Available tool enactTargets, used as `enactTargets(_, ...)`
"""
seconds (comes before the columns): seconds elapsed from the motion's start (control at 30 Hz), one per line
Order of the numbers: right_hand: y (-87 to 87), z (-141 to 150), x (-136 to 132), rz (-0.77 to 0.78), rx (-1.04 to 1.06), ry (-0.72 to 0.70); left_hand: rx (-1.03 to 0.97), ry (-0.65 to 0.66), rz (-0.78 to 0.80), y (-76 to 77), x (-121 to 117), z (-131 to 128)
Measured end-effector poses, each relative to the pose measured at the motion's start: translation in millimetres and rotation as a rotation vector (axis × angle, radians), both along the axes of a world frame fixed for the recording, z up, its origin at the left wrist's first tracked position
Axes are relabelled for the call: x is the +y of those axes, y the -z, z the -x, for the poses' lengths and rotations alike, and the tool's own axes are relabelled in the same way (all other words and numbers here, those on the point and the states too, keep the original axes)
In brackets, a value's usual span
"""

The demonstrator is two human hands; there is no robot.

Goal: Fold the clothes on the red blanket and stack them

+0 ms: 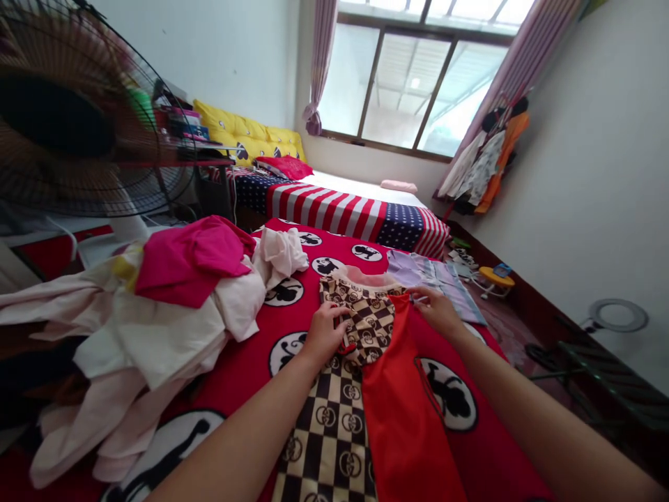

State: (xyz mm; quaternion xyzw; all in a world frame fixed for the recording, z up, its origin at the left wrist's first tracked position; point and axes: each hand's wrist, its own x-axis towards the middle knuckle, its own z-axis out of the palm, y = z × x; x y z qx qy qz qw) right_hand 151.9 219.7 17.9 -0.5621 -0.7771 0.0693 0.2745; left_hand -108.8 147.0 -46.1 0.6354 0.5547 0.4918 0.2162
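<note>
A garment with a brown and cream checkered half (334, 425) and a plain red half (402, 411) lies spread on the red bed cover (251, 362) in front of me. My left hand (325, 333) pinches the checkered cloth near its folded top. My right hand (437, 310) grips the upper edge of the red part by the shoulder. Both hands are closed on the fabric.
A heap of pink and cream clothes (151, 314) covers the bed's left side. A lilac folded garment (433, 275) lies beyond my right hand. A standing fan (78, 118) is at left, a striped bed (355, 209) behind, hanging clothes (486, 167) at right.
</note>
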Motion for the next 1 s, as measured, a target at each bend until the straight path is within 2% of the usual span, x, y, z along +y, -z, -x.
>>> enactTargets(0.2, 1.3, 0, 52, -0.038, -0.274, -0.124, 0.0, 0.017, 0.0, 2.3, 2, -1)
enactTargets(0.3, 3.9, -8, 67, -0.033, -0.368, -0.092, 0.015, -0.004, 0.009, 3.7, 3, -2)
enactTargets(0.43, 14.8, -19, 76, -0.032, -0.387, 0.005, 0.046, -0.015, 0.019, 5.0, 5, -3)
enactTargets(0.57, 28.9, -12, 62, -0.071, -0.377, 0.115, 0.064, -0.025, 0.032, 4.6, 6, -4)
enactTargets(0.67, 32.4, 8, 39, -0.261, -0.268, 0.178, 0.075, -0.036, 0.021, 3.9, 6, -4)
enactTargets(0.7, 32.9, 16, 30, -0.321, -0.216, 0.138, 0.08, -0.041, 0.017, 3.8, 5, -4)
enactTargets(0.77, 34.7, 32, 14, -0.325, -0.154, -0.059, 0.091, -0.044, 0.013, 3.9, 5, -3)
enactTargets(0.87, 37.8, 49, -1, -0.136, -0.164, -0.315, 0.097, -0.041, 0.013, 5.0, 6, -2)
enactTargets(0.93, 35.8, 54, -10, -0.062, -0.122, -0.355, 0.098, -0.047, 0.012, 5.9, 7, -1)
enactTargets(1.0, 28.9, 53, -24, -0.055, -0.03, -0.364, 0.093, -0.053, 0.005, 6.2, 8, 0)
